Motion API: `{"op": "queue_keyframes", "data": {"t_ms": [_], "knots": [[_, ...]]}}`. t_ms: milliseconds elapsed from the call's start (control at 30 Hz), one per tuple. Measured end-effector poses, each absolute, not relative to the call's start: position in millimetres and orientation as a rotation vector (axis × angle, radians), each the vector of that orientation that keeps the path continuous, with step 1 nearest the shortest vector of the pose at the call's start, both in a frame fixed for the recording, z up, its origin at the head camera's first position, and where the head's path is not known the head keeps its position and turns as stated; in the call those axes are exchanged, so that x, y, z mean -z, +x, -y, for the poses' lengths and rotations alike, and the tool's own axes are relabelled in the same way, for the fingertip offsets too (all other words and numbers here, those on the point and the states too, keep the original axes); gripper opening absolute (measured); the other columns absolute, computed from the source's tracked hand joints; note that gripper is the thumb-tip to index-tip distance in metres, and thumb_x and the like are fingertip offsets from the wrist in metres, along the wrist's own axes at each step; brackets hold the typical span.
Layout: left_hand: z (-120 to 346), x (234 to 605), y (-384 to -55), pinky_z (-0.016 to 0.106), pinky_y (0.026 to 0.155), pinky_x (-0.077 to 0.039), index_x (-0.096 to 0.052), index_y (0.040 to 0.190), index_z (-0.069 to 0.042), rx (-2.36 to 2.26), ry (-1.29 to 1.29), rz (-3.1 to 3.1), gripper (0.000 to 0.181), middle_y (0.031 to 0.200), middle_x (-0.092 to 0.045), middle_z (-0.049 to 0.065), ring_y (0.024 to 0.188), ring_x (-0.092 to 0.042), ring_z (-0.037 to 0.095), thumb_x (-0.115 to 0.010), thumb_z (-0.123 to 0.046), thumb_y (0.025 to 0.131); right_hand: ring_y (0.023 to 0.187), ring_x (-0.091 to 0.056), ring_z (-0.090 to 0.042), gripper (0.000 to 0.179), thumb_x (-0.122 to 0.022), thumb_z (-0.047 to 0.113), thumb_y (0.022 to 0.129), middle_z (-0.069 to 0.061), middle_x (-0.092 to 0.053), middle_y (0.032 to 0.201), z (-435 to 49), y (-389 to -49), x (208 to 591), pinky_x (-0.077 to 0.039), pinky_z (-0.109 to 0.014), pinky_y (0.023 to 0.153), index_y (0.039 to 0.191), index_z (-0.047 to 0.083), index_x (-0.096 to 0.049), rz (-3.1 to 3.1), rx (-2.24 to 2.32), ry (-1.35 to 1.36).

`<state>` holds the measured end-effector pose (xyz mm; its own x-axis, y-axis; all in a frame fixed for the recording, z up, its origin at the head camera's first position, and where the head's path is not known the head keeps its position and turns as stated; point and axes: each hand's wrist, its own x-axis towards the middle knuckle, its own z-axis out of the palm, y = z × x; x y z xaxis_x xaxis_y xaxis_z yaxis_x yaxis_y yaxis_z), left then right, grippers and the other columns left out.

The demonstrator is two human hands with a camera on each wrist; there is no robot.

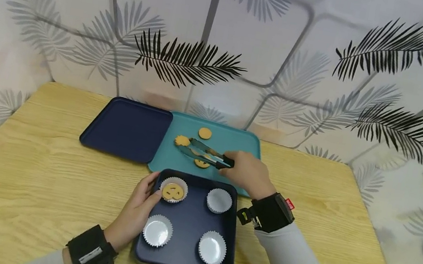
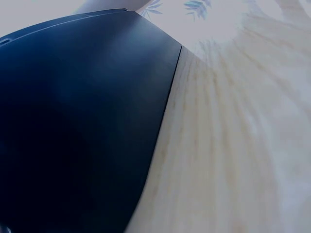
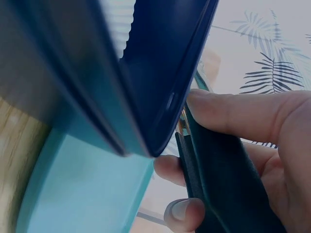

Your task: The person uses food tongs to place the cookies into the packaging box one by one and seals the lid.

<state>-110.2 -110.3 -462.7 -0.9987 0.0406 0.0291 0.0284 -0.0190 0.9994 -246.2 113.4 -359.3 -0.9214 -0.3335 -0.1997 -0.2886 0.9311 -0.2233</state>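
Observation:
My left hand [image 1: 136,210] grips the left rim of a square navy baking pan [image 1: 190,222], thumb over the edge. Paper cupcake liners stand in its corners; the upper-left liner [image 1: 186,185] contains round tan cookies [image 1: 173,192]. In the left wrist view the pan's dark wall [image 2: 82,116] fills one side. Over a teal tray [image 1: 235,140], my right hand [image 1: 248,173] holds tongs [image 1: 202,146], whose dark handle [image 3: 223,170] shows in the right wrist view. The parted tong tips are right at a scalloped yellow cookie [image 1: 182,140].
Another round cookie [image 1: 204,133] lies farther back on the teal tray, and a cookie [image 1: 202,164] is partly hidden under the tongs. A flat navy tray [image 1: 128,129] adjoins on the left. Behind the wooden table [image 1: 41,169] stands a leaf-patterned wall [image 1: 245,30].

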Motion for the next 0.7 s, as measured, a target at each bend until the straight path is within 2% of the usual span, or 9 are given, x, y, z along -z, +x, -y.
{"op": "queue_keyframes", "data": {"t_ms": [700], "knots": [[110.2, 463.1, -112.2, 0.052, 0.117, -0.019, -0.016, 0.152, -0.002, -2.226, 0.059, -2.210, 0.053, 0.157, -0.017, 0.021, 0.145, -0.017, 0.036, -0.039, -0.014, 0.106, 0.087, -0.061, -0.021, 0.052, -0.071, 0.036, 0.086, -0.006, -0.065, 0.123, -126.3, -243.3, 356.0, -0.047, -0.036, 0.063, 0.135, 0.022, -0.059, -2.852, 0.257, -0.480]]}}
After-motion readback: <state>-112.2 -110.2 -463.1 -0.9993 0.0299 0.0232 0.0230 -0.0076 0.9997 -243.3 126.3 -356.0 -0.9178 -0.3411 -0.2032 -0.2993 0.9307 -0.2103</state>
